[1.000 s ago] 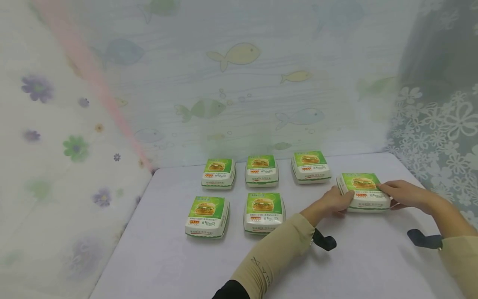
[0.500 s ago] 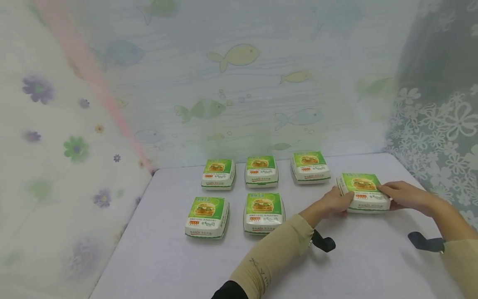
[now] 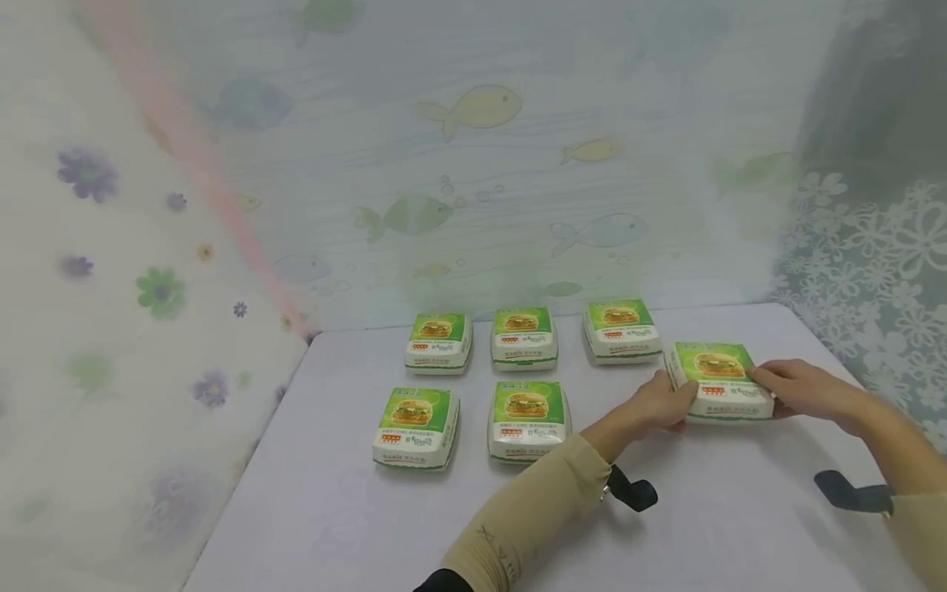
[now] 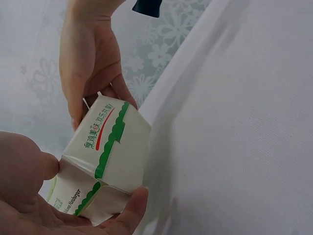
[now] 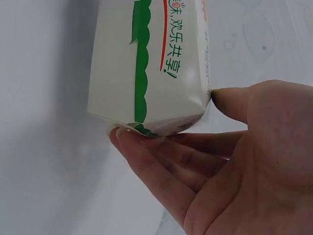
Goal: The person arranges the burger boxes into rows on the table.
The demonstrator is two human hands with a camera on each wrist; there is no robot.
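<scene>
Both hands hold one burger box (image 3: 719, 380), white with a green lid picture of a burger, at the right of the table in the head view. My left hand (image 3: 658, 404) grips its left side, the thumb at the upper edge and fingers along the side. At the right side, my right hand (image 3: 810, 393) pinches the box between its thumb and fingers. The right wrist view shows the fingertips (image 5: 122, 137) against the lower edge of the box (image 5: 151, 63). Whether the box touches the table cannot be told.
Several like boxes stand on the white table (image 3: 318, 526): a back row with a left box (image 3: 438, 344), a middle box (image 3: 524, 339) and a right box (image 3: 621, 330), and a front pair (image 3: 417, 429). A fish-patterned curtain (image 3: 473, 189) hangs behind.
The head view has shifted slightly. Against the other boxes, the held box and both hands have moved a little to the left. Both hands keep their hold.
</scene>
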